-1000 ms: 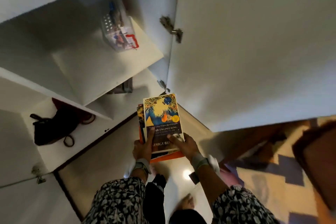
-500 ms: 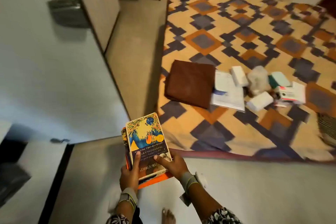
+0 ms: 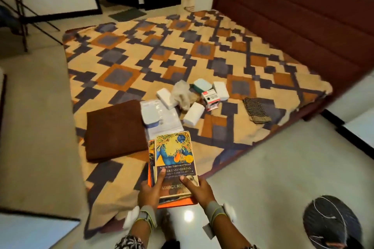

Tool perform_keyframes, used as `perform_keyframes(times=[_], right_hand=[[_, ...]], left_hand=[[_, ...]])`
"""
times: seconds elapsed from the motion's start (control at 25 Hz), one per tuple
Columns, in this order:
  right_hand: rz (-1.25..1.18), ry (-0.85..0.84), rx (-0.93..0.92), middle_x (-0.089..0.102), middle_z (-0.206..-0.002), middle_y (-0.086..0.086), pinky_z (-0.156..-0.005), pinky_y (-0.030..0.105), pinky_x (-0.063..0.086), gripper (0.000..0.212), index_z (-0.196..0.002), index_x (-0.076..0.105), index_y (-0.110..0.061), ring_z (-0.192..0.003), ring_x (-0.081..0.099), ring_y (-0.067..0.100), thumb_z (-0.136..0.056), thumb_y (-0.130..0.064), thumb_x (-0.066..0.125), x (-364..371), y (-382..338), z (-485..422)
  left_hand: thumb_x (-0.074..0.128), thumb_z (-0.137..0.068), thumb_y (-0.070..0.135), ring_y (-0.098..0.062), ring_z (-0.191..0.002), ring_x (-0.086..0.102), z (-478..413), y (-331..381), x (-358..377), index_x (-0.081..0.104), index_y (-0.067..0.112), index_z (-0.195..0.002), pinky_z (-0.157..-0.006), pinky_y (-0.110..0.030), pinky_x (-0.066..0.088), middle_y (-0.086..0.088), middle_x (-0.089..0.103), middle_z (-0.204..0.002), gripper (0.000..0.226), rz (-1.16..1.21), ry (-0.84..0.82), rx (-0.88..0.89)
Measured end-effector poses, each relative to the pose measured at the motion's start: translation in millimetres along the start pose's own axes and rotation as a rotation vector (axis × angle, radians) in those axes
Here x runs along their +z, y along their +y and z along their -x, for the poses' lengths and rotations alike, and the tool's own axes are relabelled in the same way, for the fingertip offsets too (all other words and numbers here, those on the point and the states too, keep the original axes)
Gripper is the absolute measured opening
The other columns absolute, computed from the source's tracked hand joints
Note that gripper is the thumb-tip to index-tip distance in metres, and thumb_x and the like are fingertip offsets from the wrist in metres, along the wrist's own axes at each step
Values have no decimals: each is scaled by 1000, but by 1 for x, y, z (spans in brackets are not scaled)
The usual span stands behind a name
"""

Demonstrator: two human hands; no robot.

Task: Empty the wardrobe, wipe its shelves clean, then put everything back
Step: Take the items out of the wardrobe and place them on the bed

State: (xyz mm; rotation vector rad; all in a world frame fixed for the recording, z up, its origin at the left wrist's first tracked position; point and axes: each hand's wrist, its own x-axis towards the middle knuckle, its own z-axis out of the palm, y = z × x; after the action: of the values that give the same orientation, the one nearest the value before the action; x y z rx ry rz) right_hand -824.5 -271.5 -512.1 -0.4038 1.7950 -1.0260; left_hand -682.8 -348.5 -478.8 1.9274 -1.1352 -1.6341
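Above the patterned bed's [image 3: 109,176] near edge, left hand [image 3: 149,191] and right hand [image 3: 200,189] curl fingers [image 3: 159,178] round a staggered stack of colourful paperback books [image 3: 174,157]; the lower ones may slip.

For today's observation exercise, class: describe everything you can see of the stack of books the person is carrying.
The stack of books is a few paperbacks, held roughly flat. The top cover shows a blue figure on yellow above a dark title band; the bottom book is orange. The left hand and right hand grip its near end, thumbs on the cover. It hovers over the near edge of the bed, beside a folded brown cloth.
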Motion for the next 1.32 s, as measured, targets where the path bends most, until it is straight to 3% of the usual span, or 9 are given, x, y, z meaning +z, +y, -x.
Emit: perform_keyframes(times=[0.2,0.32,0.52,0.68,0.8,0.96,1.04,1.16,1.32], right_hand=[[-77,119,48,75,-90,-7,-91,40,53,68,-93,72,-20,-87,70,13,-48,-70,76,-68,-24,-75],[-120,166,89,75,-91,-6,-91,39,53,68,-95,72,-19,-88,70,13,-47,-67,76,-104,-49,-116],[-199,270,130,74,-95,-4,-90,38,54,80,-99,71,-18,-90,70,17,-40,-72,78,-161,-79,-188],[-224,299,140,74,-95,-4,-91,40,54,62,-98,71,-21,-91,70,19,-52,-63,77,-212,-104,-238],[-245,335,144,75,-92,-2,-91,41,53,36,-96,72,-19,-91,70,21,-70,-42,79,-254,-122,-272],[-199,342,167,75,-93,-2,-92,42,53,52,-97,71,-19,-90,70,20,-59,-55,81,-314,-143,-342],[-219,332,171,74,-93,-1,-91,40,53,44,-95,71,-19,-89,70,20,-64,-49,81,-355,-156,-396],[-240,324,153,74,-96,5,-87,35,53,29,-95,71,-15,-90,69,23,-74,-35,78,-391,-182,-448],[-272,321,105,70,-105,6,-85,32,52,38,-108,66,-13,-92,67,22,-79,-36,73,-433,-204,-551]], left_hand=[[67,-78,51,-23,-82,59,-52,56,96,63,8,-107,-75,-27,40,-7,67,-98,51,-37,-123,24],[65,-75,61,-26,-88,58,-82,89,148,53,7,-114,-81,-32,45,-11,65,-107,69,-106,-136,1],[70,-74,55,-26,-90,60,-136,143,233,56,8,-108,-86,-32,46,-7,66,-103,59,-141,-249,23],[72,-74,53,-20,-91,63,-166,172,299,52,17,-110,-87,-32,47,2,65,-101,55,-179,-392,82],[75,-60,66,-8,-91,67,-183,189,345,56,26,-117,-87,-31,51,11,70,-102,72,-232,-483,191],[80,-58,61,-11,-96,66,-210,218,415,59,18,-116,-93,-33,49,5,70,-109,74,-203,-526,76],[79,-69,46,-12,-95,65,-236,242,472,58,19,-114,-90,-31,48,1,69,-110,56,-150,-527,37],[79,-60,58,-12,-95,66,-258,281,524,57,22,-112,-89,-31,49,3,69,-109,67,-149,-543,59],[72,-82,32,-13,-100,61,-327,325,604,55,17,-116,-86,-25,42,5,64,-107,41,-214,-550,134]])
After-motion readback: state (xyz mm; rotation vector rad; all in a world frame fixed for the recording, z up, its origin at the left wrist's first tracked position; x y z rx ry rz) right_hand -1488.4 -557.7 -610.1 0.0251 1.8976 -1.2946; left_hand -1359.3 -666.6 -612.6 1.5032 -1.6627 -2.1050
